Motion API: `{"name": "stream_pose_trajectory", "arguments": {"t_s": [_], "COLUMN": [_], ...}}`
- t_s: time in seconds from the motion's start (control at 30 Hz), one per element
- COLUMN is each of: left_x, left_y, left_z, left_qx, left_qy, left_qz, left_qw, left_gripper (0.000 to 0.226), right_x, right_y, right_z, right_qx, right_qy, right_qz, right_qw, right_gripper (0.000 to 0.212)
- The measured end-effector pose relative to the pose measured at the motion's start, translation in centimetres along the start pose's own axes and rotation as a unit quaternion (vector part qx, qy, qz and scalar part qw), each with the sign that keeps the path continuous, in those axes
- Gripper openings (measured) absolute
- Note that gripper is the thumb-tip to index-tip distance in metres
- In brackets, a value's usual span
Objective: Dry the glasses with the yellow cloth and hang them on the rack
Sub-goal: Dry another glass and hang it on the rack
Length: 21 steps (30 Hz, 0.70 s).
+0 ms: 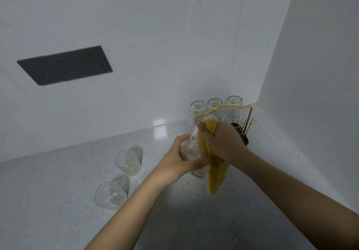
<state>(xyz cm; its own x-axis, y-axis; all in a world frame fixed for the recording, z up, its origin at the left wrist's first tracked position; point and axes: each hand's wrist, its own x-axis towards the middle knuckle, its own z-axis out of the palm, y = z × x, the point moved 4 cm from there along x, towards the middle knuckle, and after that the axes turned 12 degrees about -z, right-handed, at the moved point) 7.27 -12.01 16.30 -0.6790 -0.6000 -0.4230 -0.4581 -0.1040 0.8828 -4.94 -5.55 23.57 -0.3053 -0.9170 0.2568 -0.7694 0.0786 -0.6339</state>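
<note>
A clear ribbed glass [189,150] is gripped by the left hand [179,157], fingers curled round its side, held above the speckled grey surface [58,201] near the middle of the view. The yellow cloth [214,170] is clutched in the right hand [221,143]; its upper end is bunched at the rim of the glass, while the rest hangs down in a long fold at 5 o'clock from the glass. The glass is seen blurred through the fingers.

At 1 o'clock from the hands a gold wire rack [244,122] with a dark base is set in the corner of the surface. Three ribbed glasses [214,109] are hung on it upside down, in a row along its far side.

At 8 o'clock from the hands two more glasses are stood upright on the surface: the farther glass [127,162] and the nearer glass [109,195]. A dark socket panel [65,65] is fixed to the white wall at 10 o'clock.
</note>
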Motion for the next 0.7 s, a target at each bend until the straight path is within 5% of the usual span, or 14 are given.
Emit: {"name": "stream_pose_trajectory", "arguments": {"t_s": [0.07,0.13,0.23,0.4,0.57,0.7], "left_x": [0.7,1.0,0.8,0.1,-0.4,-0.5], "left_y": [-0.4,-0.7,-0.8,1.2,1.5,1.8], "left_z": [0.4,0.8,1.1,0.9,0.8,0.0], "left_qx": [0.046,-0.013,-0.188,-0.28,-0.201,-0.121], "left_qy": [-0.021,-0.025,-0.021,0.154,0.21,0.215], "left_qz": [-0.02,-0.035,-0.02,0.075,0.14,0.156], "left_qw": [0.999,0.999,0.982,0.945,0.947,0.956], "left_gripper": [0.087,0.089,0.087,0.08,0.083,0.081], "right_x": [-0.1,-0.5,-1.8,-3.7,-1.9,-2.3], "right_y": [-0.3,0.0,1.5,-0.3,0.2,1.7], "right_z": [1.0,1.1,1.0,4.8,4.6,4.7], "right_qx": [-0.005,0.103,0.377,0.602,0.608,0.542], "right_qy": [-0.01,0.083,0.243,0.169,0.103,0.031], "right_qz": [-0.029,0.011,0.168,0.297,0.342,0.376], "right_qw": [1.0,0.991,0.878,0.722,0.709,0.751], "right_gripper": [0.048,0.044,0.03,0.033,0.033,0.037]}}
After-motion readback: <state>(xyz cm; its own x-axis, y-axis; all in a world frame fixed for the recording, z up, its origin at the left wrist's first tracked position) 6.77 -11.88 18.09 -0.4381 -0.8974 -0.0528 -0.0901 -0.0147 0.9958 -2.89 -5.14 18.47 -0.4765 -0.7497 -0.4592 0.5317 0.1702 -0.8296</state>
